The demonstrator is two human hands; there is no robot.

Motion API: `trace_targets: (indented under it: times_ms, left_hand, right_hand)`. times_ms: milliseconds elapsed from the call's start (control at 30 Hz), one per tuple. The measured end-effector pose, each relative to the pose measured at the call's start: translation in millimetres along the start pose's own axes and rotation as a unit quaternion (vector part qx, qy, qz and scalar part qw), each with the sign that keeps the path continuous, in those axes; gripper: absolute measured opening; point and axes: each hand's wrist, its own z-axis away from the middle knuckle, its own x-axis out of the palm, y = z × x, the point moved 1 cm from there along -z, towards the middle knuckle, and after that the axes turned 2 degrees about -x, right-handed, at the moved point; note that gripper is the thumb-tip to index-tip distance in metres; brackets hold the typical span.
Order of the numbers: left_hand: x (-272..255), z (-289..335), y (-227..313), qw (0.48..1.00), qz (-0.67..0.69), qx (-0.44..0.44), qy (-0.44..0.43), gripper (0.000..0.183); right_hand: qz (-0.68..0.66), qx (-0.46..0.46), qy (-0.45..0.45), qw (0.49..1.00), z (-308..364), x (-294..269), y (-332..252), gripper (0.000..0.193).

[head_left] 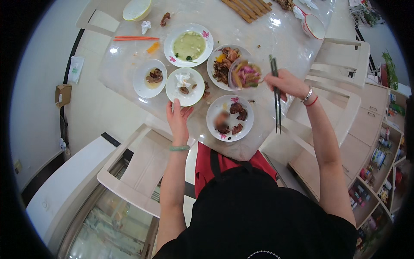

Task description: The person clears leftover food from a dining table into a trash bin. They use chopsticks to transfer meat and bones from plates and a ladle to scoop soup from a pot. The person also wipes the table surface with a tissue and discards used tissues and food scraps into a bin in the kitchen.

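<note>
My left hand [178, 118] has its fingers apart, the fingertips at the near rim of a green-rimmed white bowl [172, 96] holding a crumpled tissue and brown scraps. In my right hand [288, 84] are dark green chopsticks [276, 97], pointing down toward me. The same hand's fingertips meet the rim of a small bowl [246, 75] of purple and brown food, which overlaps the plate of meat [223, 69] behind it. Closer to me lies a flowered plate [235, 134] with dark meat pieces and one blurred brown patch.
A bowl of green soup [189, 45], a small white bowl with dark pieces [148, 90] and orange chopsticks [131, 38] stand on the covered table. A slatted wooden mat [246, 8] and a red-and-white bowl [313, 26] are farther back. Chairs [133, 172] flank me.
</note>
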Motion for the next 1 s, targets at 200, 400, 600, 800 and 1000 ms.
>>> trace_targets:
  times_ms: [200, 400, 600, 800, 1000]
  left_hand:
    - [1, -2, 7, 1.0, 0.009, 0.005, -0.007, 0.054]
    - [-1, 36, 28, 0.999, -0.04, 0.007, -0.025, 0.054]
    - [-13, 77, 25, 0.992, -0.058, -0.075, -0.08, 0.045]
    - [-12, 109, 4, 0.984, -0.064, -0.127, -0.11, 0.049]
    - [-12, 121, -5, 0.981, -0.05, -0.142, -0.119, 0.048]
  right_hand:
    - [0.041, 0.033, -0.067, 0.996, 15, 44, 18, 0.043]
    - [-0.111, 0.041, 0.031, 0.992, 23, 32, 62, 0.038]
    - [-0.192, 0.065, 0.109, 0.973, 26, 21, 110, 0.037]
    - [-0.279, 0.065, 0.183, 0.941, 20, 14, 157, 0.033]
    - [-0.306, 0.075, 0.202, 0.927, 13, 28, 148, 0.042]
